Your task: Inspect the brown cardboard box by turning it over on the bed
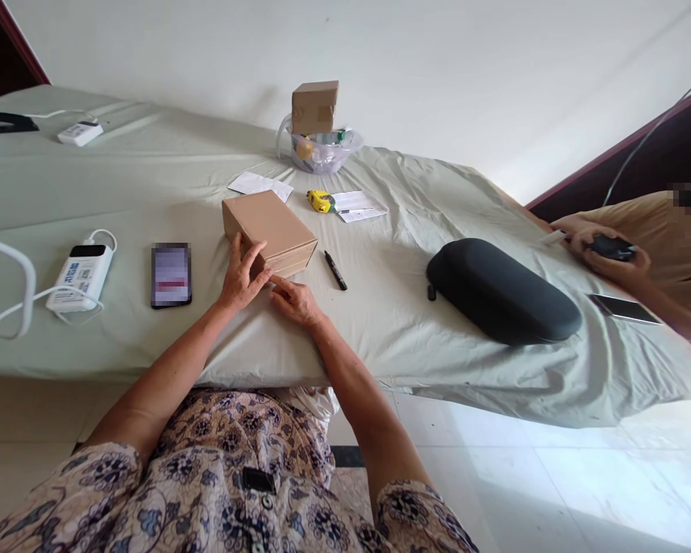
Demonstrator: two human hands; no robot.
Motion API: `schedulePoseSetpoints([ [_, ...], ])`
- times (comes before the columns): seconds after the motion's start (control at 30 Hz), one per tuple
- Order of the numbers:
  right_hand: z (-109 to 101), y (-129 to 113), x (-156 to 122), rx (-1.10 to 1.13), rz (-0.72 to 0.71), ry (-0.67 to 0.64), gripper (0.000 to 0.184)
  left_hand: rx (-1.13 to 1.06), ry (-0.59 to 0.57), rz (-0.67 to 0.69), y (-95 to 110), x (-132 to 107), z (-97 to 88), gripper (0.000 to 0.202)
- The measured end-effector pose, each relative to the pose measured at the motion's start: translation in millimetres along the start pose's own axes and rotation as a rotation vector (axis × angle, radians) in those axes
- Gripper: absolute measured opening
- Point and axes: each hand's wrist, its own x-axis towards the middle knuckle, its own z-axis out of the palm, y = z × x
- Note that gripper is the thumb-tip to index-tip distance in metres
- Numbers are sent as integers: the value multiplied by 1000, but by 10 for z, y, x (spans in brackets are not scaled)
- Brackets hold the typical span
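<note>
A closed brown cardboard box (273, 219) lies flat on the cloth in front of me, turned at an angle. My left hand (245, 273) rests against its near left side and corner, fingers spread, with the thumb low at the front. At the lower front edge, my right hand (295, 301) touches the box with its index finger stretched toward the left thumb. Its other fingers are bent and partly hidden beneath the hand. Just right of the box lies a black marker pen (335, 270). Behind it are a folded white paper (259, 184) and a yellow tape measure (321, 201).
A clear plastic basket (325, 160) with a second box (315, 107) on top stands by the wall. Left are a phone (171, 275) and a white power strip (81, 276). Right is a black case (504, 292); another person's hands (607, 250) hold a dark object beyond it.
</note>
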Motion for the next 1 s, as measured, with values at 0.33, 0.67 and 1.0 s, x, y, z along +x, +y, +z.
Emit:
schedulePoseSetpoints([
  [0.33,17,-90,19,-179,-8,103,49,10,13,70,-22,7,30,58],
  [0.67,-205,65,22,-120,276,425,55,-23,16,25,50,39,-22,54],
  [1.0,-401,241,-8,-35,335,681,57,-170,-39,-23,12,90,-144,49],
])
